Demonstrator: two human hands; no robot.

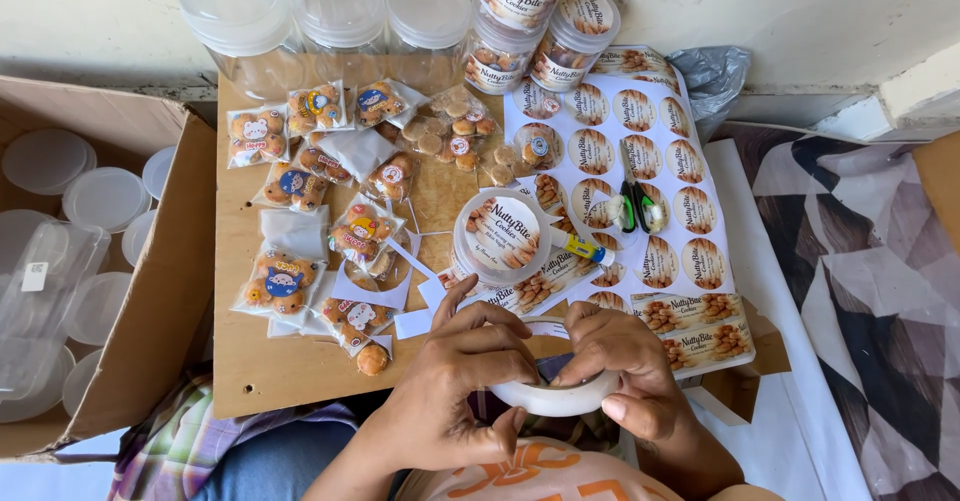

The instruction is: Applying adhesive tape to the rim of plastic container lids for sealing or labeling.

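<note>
at the board's edge [300, 381], both hands apparently grip a white lid [556, 398].

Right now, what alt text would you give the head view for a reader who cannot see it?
Both hands, left hand and right hand, hold a white plastic lid close to the body, over the near edge of a cardboard sheet. On the sheet lie small bags of cookies, a labelled tub, sticker sheets and scissors; empty jars stand behind.
</note>
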